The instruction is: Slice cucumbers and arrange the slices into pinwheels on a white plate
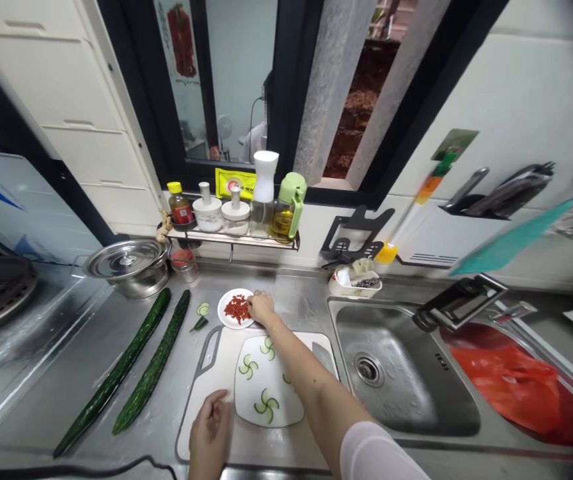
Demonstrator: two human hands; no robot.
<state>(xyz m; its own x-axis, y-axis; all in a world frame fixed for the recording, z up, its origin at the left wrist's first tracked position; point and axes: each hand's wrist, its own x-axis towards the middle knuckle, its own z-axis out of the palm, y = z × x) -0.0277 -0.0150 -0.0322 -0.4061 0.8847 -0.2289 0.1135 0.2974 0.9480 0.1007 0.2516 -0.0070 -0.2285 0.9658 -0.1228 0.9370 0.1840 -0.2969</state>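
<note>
My right hand (260, 307) reaches over the cutting board (199, 400) to a small white dish (222, 313) of red goji berries (237, 308). Its fingers are pinched together at the berries on the dish's right side; the fingertips are partly hidden. On the board lies a white plate (246, 407) with green cucumber slices (266, 405) fanned into pinwheels, one partly covered by my right forearm. My left hand (210, 420) hovers beside the plate's left edge, loosely curled and holding nothing visible. A knife blade (322, 355) lies on the board's right side, mostly behind the forearm.
Two long cucumbers (121, 367) lie on the steel counter at left, with cucumber scraps (201, 316) near the dish. A lidded pot (129, 267) stands behind. The sink (406, 373) is at right, a red plastic bag (511, 387) beyond it. A seasoning shelf (236, 239) hangs at the back.
</note>
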